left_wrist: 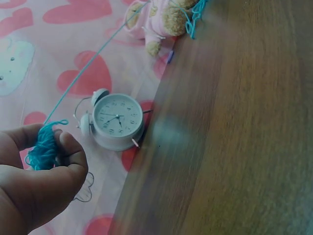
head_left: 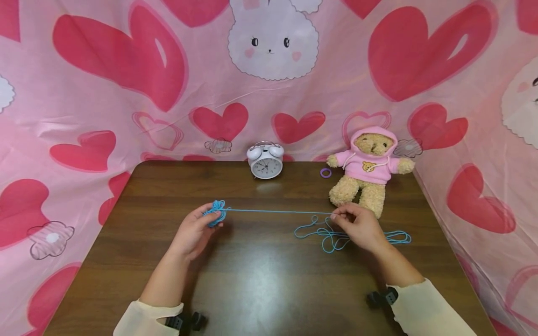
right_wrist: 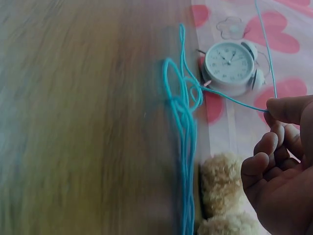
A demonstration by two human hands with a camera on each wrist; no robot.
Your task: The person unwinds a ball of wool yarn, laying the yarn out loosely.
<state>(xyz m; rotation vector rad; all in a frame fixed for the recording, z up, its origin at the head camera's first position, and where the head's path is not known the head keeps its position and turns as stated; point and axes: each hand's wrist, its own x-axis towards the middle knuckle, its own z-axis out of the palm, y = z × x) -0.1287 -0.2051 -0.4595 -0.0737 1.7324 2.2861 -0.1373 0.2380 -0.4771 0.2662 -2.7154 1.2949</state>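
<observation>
My left hand (head_left: 195,231) grips a small looped bundle of blue yarn (head_left: 217,214) between thumb and fingers. From that bundle a single strand (head_left: 277,211) runs taut to the right, above the table. Its other end is pinched between thumb and index finger of my right hand (head_left: 357,226); the remaining fingers curl loosely, as the right wrist view shows. Past the pinch the yarn drops to a loose tangle of blue yarn (right_wrist: 183,117) lying on the table under and beside the right hand. Part of this tangle is hidden by the hand in the head view.
A white twin-bell alarm clock (head_left: 266,161) stands at the table's back edge. To the right a teddy bear (head_left: 367,163) in a pink hoodie sits close behind the right hand, with a purple ring (head_left: 325,173) beside it. A pink heart-patterned cloth (head_left: 168,116) hangs behind the brown table (head_left: 252,280).
</observation>
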